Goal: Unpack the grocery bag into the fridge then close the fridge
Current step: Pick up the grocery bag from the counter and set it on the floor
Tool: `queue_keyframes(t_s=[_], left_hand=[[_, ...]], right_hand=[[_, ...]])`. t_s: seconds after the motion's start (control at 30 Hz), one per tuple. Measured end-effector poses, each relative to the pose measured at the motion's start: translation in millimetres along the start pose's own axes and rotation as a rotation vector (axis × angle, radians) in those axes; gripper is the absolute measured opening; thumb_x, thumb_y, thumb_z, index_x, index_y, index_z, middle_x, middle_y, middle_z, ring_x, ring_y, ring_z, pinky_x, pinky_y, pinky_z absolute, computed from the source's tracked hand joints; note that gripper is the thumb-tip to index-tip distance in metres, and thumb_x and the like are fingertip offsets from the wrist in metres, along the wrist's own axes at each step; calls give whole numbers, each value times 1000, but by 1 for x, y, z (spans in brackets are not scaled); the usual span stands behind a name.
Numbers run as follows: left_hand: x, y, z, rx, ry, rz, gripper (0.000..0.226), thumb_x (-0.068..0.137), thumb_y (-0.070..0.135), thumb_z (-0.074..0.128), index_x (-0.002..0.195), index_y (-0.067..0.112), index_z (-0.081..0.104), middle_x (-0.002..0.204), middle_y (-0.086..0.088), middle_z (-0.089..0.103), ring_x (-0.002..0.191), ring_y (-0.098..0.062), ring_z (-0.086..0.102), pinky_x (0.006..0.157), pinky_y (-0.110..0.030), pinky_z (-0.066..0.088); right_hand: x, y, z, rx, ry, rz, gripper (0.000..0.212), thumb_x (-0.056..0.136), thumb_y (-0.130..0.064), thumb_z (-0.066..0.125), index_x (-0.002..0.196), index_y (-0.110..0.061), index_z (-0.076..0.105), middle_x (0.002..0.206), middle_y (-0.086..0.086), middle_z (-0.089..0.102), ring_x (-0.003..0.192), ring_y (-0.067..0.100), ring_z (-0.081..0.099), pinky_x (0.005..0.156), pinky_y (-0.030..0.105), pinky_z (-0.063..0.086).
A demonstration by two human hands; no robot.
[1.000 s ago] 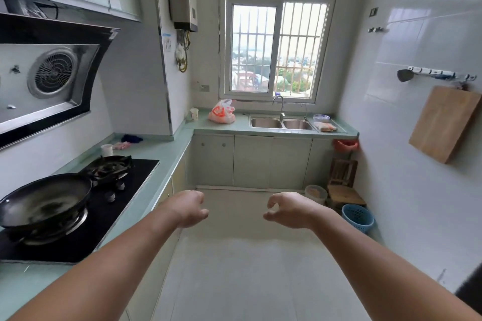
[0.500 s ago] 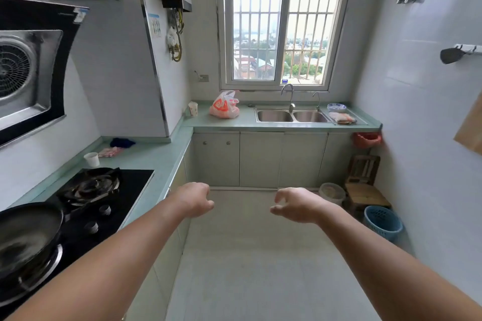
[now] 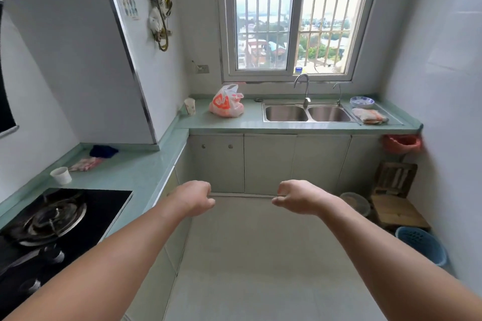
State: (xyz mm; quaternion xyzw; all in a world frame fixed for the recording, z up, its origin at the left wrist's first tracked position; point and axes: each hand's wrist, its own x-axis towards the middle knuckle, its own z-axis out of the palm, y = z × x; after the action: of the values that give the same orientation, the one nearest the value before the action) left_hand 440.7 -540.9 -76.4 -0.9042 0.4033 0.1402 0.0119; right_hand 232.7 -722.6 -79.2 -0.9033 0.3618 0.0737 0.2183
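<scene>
nothing unpacked yet as far as i can judge - the grocery bag [image 3: 226, 101] sits knotted and full on the green counter [image 3: 250, 122] under the window, just left of the double sink [image 3: 307, 113], with a paper cup [image 3: 190, 106] to its left. my left hand [image 3: 194, 199] and right hand [image 3: 296, 197] hang out in front over the floor, well apart from the bag, both loosely curled with fingers bent in, empty, pinching nothing. so i read this as the approach stage: reach the bag, carry it, open the fridge, load it, close it - all left to do. no fridge anywhere in view, so i can't say where it is or whether its door is open. bag contents are hidden behind the orange print; can't tell what or how many items. hob [image 3: 65, 219] at left is cut off by the frame edge, and the bowl [image 3: 362, 101] and cloth [image 3: 369, 115] right of the sink look unrelated
</scene>
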Motion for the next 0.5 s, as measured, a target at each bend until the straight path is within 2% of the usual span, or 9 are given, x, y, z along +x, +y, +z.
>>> queue_keyframes(t_s=[0.1, 0.3, 0.5], left_hand=[[56, 15, -17, -17, 14, -21, 41, 90, 47, 50, 127, 29, 55, 128, 4, 59, 113, -21, 58, 93, -35, 50], [148, 34, -28, -32, -3, -39, 45, 92, 48, 49, 134, 31, 52, 134, 5, 56, 118, -20, 55, 89, -31, 46], [244, 25, -41, -64, -20, -51, 48, 91, 48, 49, 136, 32, 50, 138, 6, 53, 123, -18, 53, 97, -35, 47]], right_hand=[[59, 14, -34, -15, 7, -7, 32, 87, -55, 56, 103, -28, 62, 103, -4, 63, 96, 18, 60, 86, 34, 53], [152, 30, -64, -29, -21, -25, 35, 87, -54, 56, 109, -28, 62, 106, -3, 63, 96, 19, 62, 89, 36, 54], [246, 29, -84, -54, -51, -44, 34, 85, -56, 55, 106, -30, 63, 107, -5, 64, 98, 18, 61, 90, 36, 53]])
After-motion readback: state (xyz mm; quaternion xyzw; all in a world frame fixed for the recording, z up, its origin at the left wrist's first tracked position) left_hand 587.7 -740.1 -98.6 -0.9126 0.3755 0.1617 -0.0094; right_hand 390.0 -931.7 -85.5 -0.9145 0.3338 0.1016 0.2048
